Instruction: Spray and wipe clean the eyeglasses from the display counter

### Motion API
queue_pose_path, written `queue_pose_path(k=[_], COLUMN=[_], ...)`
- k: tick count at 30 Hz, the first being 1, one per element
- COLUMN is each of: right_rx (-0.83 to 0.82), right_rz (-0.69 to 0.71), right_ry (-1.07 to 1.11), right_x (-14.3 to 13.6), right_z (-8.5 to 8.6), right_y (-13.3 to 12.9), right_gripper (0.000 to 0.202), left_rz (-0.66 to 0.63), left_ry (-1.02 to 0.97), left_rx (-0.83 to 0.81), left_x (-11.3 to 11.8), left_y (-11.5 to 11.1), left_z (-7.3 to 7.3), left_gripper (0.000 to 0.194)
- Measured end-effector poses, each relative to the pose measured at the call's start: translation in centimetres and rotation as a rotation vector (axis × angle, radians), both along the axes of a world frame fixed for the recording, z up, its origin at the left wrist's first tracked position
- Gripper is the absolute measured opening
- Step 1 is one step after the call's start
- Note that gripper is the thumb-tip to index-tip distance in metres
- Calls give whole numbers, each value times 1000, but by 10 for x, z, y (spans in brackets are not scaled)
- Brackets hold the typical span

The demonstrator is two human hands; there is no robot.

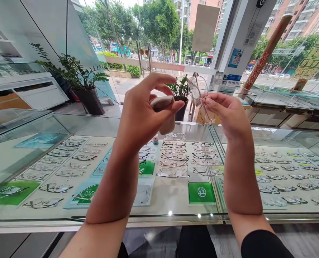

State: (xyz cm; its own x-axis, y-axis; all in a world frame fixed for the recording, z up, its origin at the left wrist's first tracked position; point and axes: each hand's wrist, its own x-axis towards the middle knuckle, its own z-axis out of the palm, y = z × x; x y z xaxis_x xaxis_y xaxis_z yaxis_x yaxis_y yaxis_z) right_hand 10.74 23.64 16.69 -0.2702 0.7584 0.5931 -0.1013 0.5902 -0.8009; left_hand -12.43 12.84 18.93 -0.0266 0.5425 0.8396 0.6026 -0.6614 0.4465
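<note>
My right hand (225, 111) pinches a pair of thin-rimmed eyeglasses (201, 96) with clear lenses. They are held up above the glass counter, tilted, with the temples spread. To their left is my left hand (142, 107), its fingers curled round a pale grey-beige cloth (168, 125) that hangs below the thumb. The fingertips of this hand point toward the eyeglasses but stay apart from them. Part of the cloth is hidden behind the palm and thumb.
Beneath my hands stands a glass display counter (172, 211) with rows of eyeglass frames (175, 157) inside. A green card (201, 192) lies near its front. Beyond it are potted plants (88, 96), a window onto a street, and another glass case (288, 100) at right.
</note>
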Motion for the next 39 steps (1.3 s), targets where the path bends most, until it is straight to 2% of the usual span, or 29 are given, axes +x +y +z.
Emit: queue_pose_path(k=[5, 8, 12, 17, 21, 27, 31, 35, 39], right_rx=[-336, -496, -690, -867, -982, -1088, -1140, -1185, -1209], right_rz=[57, 78, 29, -113, -144, -100, -105, -152, -164], right_ry=[51, 98, 258, 412, 530, 656, 764, 798, 784], right_x=[-12, -16, -10, -1, 0, 1, -1, -5, -9], right_z=[-23, -39, -62, -91, -107, -121, -133, -137, -136], right_y=[30, 38, 33, 24, 25, 33, 39, 41, 41], right_gripper=[22, 16, 10, 7, 14, 10, 18, 23, 26], left_rz=[54, 81, 97, 102, 122, 105, 73, -21, -65], left_ry=[31, 38, 62, 72, 146, 239, 285, 249, 247], left_rx=[-5, -14, -3, -15, -101, -248, -255, -218, -265], left_x=[-2, -3, -2, -1, 2, 7, 7, 5, 4], left_y=[-8, -12, -18, -21, -23, -23, -22, -20, -13], left_z=[3, 4, 6, 8, 10, 13, 12, 8, 2], left_gripper=[31, 28, 26, 35, 35, 28, 22, 31, 34])
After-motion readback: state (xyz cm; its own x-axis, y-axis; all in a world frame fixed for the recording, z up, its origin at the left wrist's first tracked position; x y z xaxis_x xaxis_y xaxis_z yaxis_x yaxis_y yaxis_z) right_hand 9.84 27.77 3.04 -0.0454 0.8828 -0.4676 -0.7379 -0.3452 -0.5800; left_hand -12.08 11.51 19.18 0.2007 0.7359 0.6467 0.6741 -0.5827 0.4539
